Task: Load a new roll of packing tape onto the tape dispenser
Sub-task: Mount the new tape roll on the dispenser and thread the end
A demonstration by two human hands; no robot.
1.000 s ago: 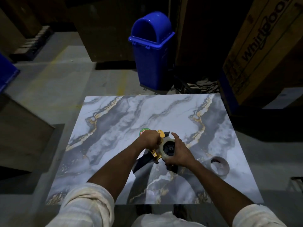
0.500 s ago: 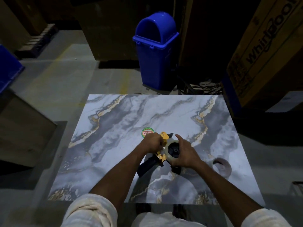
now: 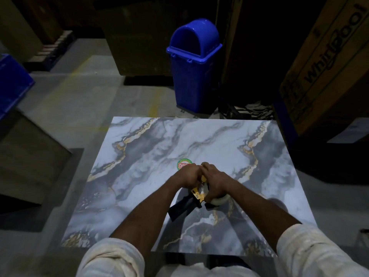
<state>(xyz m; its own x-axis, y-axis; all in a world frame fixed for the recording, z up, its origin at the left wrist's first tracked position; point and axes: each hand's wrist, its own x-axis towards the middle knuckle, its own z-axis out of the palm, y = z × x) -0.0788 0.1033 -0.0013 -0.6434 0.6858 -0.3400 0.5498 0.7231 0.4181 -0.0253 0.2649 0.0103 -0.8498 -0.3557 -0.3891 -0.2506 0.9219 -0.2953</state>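
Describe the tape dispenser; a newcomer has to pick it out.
Start at the marble-patterned table. Near its middle, both hands meet over the tape dispenser. It alone has a yellow frame and a dark handle slanting toward the person; a pale tape roll sits against it.

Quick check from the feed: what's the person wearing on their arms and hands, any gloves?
No gloves: the left hand and right hand are bare, with no watch or rings visible. Both forearms are bare. Pale, off-white sleeves are rolled up near the elbows, left sleeve and right sleeve, creased and faintly smudged.
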